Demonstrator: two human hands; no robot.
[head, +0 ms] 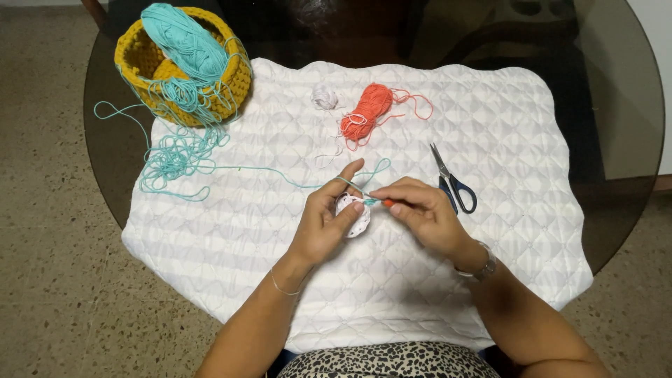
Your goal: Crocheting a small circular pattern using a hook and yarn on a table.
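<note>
Two hands: left hand [325,222] fingers pinch round white crochet piece [353,214]; right hand [420,213] fingers grip hook [378,201].

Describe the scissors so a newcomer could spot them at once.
On the white quilted mat covering the round glass table, look just beyond the right hand. The scissors lie there, closed: the only metal thing there, with blue handles.

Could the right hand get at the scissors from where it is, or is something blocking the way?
Probably yes. The scissors lie on the white quilted mat just beside the right hand, nothing between them; but that hand holds a crochet hook.
</note>
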